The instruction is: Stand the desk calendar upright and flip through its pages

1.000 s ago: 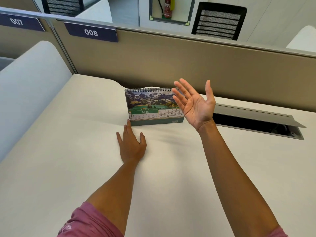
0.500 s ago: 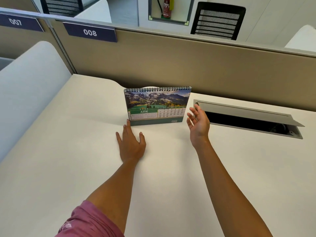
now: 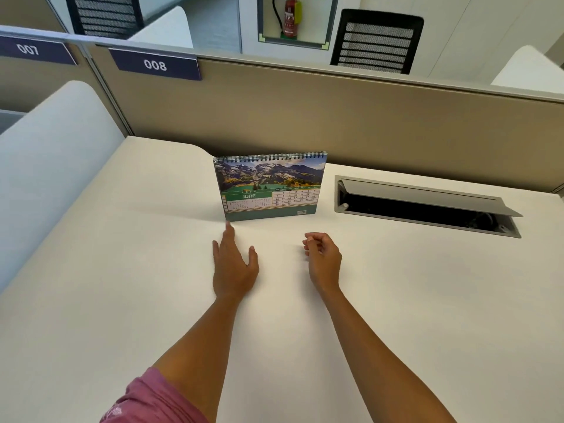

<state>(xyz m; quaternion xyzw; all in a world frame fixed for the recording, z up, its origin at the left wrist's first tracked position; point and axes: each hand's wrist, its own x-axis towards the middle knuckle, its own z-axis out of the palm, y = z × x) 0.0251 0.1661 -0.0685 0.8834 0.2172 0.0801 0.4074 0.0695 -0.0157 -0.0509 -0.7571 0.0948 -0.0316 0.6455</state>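
The spiral-bound desk calendar (image 3: pixel 270 187) stands upright on the white desk (image 3: pixel 122 285), showing a mountain photo and the JUNE page. My left hand (image 3: pixel 233 264) lies flat on the desk just in front of the calendar's left corner, fingers spread, fingertips almost at its base. My right hand (image 3: pixel 323 259) rests on the desk below the calendar's right end, a short gap away from it, fingers loosely curled with nothing in them.
An open cable hatch (image 3: pixel 427 206) with a raised grey lid sits in the desk to the right of the calendar. A beige partition (image 3: pixel 335 117) runs behind the desk. A curved white divider (image 3: pixel 52 166) borders the left side.
My right hand has dropped from beside the calendar's right edge down to the desk and curled its fingers. My left hand and the calendar stay where they were.
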